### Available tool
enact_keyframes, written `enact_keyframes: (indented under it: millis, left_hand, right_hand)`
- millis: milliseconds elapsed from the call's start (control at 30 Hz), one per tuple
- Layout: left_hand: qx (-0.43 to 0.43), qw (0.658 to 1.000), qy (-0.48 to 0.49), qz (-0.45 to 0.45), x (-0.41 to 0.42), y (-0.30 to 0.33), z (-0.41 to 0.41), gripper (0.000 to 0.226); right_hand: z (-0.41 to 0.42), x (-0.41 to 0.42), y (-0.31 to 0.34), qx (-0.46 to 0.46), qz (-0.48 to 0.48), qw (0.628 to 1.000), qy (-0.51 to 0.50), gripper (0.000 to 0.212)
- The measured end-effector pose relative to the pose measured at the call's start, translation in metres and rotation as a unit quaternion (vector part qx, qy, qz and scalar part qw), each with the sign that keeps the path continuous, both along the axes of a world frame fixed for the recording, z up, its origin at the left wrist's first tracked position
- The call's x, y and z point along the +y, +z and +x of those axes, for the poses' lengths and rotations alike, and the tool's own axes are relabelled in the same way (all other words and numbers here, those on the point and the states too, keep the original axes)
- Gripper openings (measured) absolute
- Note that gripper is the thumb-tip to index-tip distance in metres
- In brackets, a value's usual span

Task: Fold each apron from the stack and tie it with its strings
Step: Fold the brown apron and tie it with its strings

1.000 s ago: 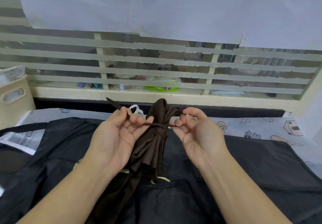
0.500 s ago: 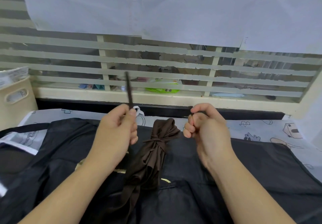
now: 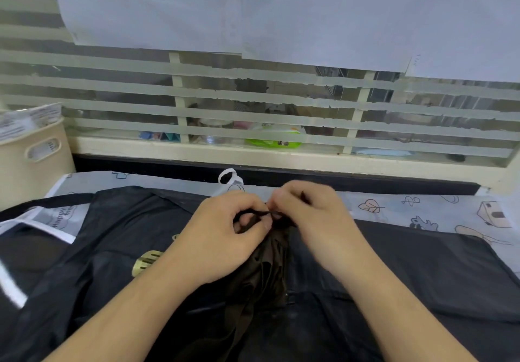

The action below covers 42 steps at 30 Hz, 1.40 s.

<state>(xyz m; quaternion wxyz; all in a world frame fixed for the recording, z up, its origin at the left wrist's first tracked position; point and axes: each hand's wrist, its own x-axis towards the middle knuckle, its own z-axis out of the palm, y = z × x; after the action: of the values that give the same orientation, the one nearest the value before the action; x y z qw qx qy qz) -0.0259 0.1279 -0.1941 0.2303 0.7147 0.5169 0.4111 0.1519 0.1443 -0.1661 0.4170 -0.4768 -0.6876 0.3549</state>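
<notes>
Behind a striped glass partition [image 3: 253,99], black aprons [image 3: 394,271] covered the table where both hands had closed in from half a second before. The left hand [image 3: 222,237] and right hand [image 3: 315,215] now pinched the strings [image 3: 253,213] together over the folded brown apron [image 3: 267,271] between them, likely starting another knot. Fingers hid the knot, and motion blurred the right hand.

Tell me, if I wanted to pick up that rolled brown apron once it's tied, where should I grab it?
Probably around the middle of the brown apron, from above. It lies as a narrow bundle running toward the person, so fingers can close across it. Both the left hand and right hand pinch the strings at its far end.
</notes>
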Motion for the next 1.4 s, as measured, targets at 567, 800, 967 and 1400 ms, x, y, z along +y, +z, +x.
enact_keyframes:
  millis: [567,800,967,1400]
  left_hand:
    - [-0.043,0.999,0.014,-0.006,-0.007,0.009,0.003,0.028]
    - [0.025,0.998,-0.009,-0.054,-0.014,0.013,0.012,0.055]
    - [0.025,1.0,-0.008,-0.017,-0.011,0.012,0.007,0.055]
    - [-0.368,0.916,0.065,-0.147,0.005,0.011,-0.003,0.017]
  right_hand:
    - [-0.001,-0.007,0.002,0.096,-0.046,0.994,0.027,0.056]
    - [-0.005,-0.012,0.0,-0.049,-0.017,0.996,0.078,0.014]
    - [0.001,-0.01,0.001,-0.038,-0.018,0.992,0.12,0.022]
    - [-0.002,-0.005,-0.005,0.029,-0.106,0.984,0.142,0.041]
